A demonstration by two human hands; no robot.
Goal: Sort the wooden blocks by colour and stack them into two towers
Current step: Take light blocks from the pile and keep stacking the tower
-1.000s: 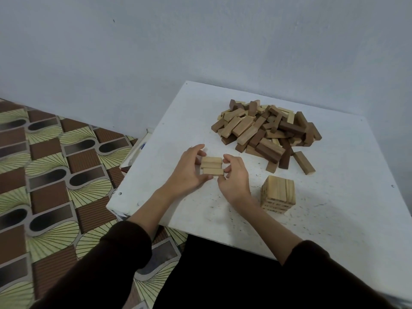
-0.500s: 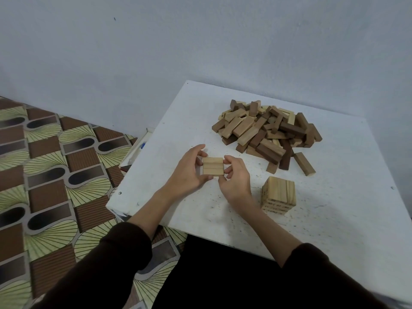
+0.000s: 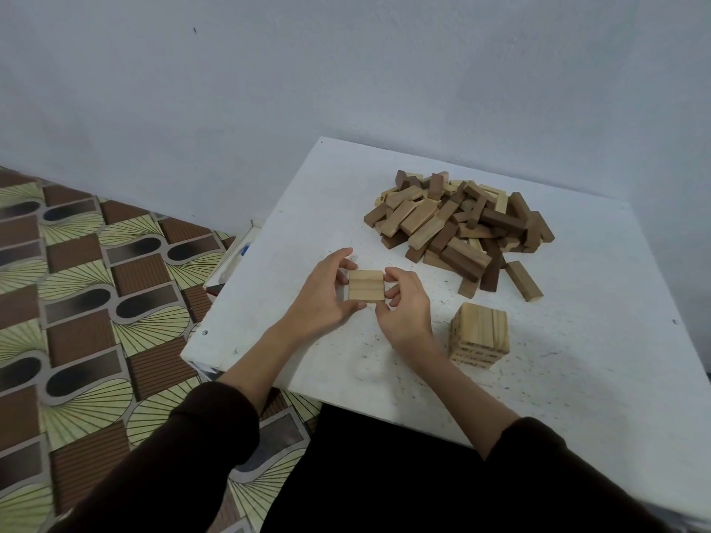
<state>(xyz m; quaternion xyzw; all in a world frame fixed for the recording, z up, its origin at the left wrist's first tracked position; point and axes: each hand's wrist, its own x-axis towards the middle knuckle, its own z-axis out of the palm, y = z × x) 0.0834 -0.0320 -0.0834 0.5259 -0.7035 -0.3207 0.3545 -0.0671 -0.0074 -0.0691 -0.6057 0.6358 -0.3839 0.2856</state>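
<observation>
— Held where, and how?
— Three pale blocks (image 3: pixel 366 285), pressed side by side between left hand (image 3: pixel 323 298) and right hand (image 3: pixel 408 313), fingers curled round both ends, probably squaring a layer. Near table (image 3: pixel 577 378) edge, left of pale tower (image 3: pixel 479 334); mixed pile (image 3: pixel 461 228) behind.

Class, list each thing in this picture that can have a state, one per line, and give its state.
three light blocks: side by side, edges flush, pinched between both hands.
left hand: grips the blocks' left end.
right hand: grips their right end.
light tower: upright, several layers, untouched.
mixed pile: unsorted, light and dark blocks jumbled together.
</observation>
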